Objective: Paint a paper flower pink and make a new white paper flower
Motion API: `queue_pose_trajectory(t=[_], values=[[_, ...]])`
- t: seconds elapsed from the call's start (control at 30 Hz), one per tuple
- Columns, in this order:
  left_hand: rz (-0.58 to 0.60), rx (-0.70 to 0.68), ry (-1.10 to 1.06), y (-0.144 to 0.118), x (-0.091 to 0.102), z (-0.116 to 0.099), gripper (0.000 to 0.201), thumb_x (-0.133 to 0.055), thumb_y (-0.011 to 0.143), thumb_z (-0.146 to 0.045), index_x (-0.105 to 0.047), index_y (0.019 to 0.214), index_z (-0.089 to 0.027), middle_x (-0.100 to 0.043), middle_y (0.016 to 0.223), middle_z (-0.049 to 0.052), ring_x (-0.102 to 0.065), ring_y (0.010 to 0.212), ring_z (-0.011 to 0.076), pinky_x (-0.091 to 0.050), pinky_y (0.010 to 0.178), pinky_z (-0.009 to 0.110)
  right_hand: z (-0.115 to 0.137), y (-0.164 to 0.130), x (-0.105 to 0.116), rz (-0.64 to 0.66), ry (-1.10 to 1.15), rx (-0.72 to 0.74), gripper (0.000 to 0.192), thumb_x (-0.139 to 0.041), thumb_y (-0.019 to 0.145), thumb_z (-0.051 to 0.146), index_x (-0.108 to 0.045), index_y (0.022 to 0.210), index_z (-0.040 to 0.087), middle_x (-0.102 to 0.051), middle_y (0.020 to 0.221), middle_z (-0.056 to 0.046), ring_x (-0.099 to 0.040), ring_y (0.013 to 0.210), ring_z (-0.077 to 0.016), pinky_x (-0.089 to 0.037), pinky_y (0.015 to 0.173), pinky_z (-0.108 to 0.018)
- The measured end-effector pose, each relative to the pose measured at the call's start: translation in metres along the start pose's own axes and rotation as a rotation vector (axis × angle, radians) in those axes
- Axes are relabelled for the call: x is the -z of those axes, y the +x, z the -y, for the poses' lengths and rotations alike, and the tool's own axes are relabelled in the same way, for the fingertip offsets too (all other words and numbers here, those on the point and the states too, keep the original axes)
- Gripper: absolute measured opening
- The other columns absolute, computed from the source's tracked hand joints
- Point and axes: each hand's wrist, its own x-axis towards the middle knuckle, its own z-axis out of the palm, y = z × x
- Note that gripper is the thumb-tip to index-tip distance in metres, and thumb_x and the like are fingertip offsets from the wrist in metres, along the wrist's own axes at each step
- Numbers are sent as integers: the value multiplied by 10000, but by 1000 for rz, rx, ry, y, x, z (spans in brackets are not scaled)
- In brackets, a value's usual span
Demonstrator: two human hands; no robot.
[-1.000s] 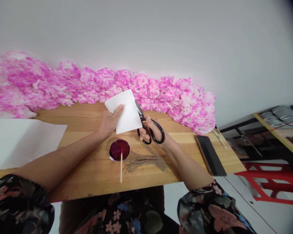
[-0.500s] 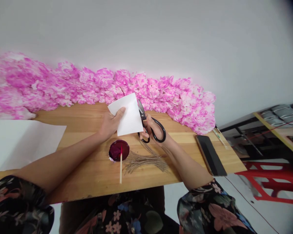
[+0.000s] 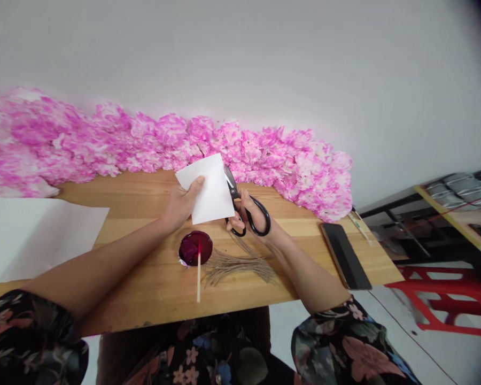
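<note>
My left hand (image 3: 183,205) pinches a white piece of paper (image 3: 214,195), thumb on top and fingers behind it. In my right hand (image 3: 248,211) are black-handled scissors (image 3: 258,219), blades pointing away from me at the paper's right edge. Whether the blades touch the paper I cannot tell. Below the paper, a small dish of dark magenta dye (image 3: 194,248) stands on the table, with a thin wooden stick (image 3: 199,278) resting in it. Right of the dish lies a loose bundle of thin brown strings (image 3: 240,267).
Pink and white ruffled paper flowers (image 3: 172,136) line the back of the wooden table (image 3: 144,289). Large white paper (image 3: 36,235) lies at the left. A smartphone (image 3: 347,256) and a brush (image 3: 361,227) lie near the right end. A red stool (image 3: 444,299) stands beyond.
Almost nothing differs. The scissors and my right hand have shifted very slightly to the left, and the paper stays in nearly the same place.
</note>
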Motion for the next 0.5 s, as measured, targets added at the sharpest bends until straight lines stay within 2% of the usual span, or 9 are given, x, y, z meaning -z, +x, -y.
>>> queue_pose_trajectory(t=[0.23, 0.5], values=[[86, 7, 2, 0, 1, 5, 682, -803, 758, -772, -765, 1015, -141, -816, 913, 108, -753, 778, 248, -612, 624, 312, -3, 3, 6, 41, -56, 13, 646, -617, 890, 850, -534, 733, 229, -484, 504, 68, -514, 486, -107, -537, 618, -275], [129, 37, 3, -5, -1, -1, 738, -832, 732, -772, -757, 1051, -111, -831, 1012, 148, -790, 852, 278, -651, 663, 322, 4, 3, 3, 35, -115, 75, 698, -572, 883, 889, -533, 672, 225, -478, 450, 47, -531, 472, -121, -444, 540, -260]])
